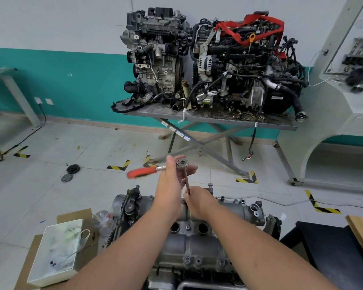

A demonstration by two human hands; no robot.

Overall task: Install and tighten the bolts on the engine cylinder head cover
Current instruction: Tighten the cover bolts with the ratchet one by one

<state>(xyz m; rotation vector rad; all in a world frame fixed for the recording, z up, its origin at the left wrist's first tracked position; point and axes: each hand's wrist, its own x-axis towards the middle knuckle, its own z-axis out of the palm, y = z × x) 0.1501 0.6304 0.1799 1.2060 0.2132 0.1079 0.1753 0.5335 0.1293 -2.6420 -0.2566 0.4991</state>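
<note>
The grey cylinder head cover (197, 243) lies below me, with two round plug holes and several bolts seated along its near edge. My left hand (172, 181) holds the head of a ratchet wrench (181, 164); its red handle (142, 172) sticks out to the left and is blurred. A thin extension bar (186, 182) runs down from the ratchet head. My right hand (199, 200) grips the bar's lower end at the far edge of the cover, hiding the socket and whatever it sits on. One bolt (210, 185) stands upright just behind my right hand.
A white tray (57, 252) with small parts and a face mask sits on cardboard at the left. Two whole engines (210, 63) stand on a metal lift table (214, 119) ahead. A black bench (331, 248) is at the right. Two black discs (70, 172) lie on the floor.
</note>
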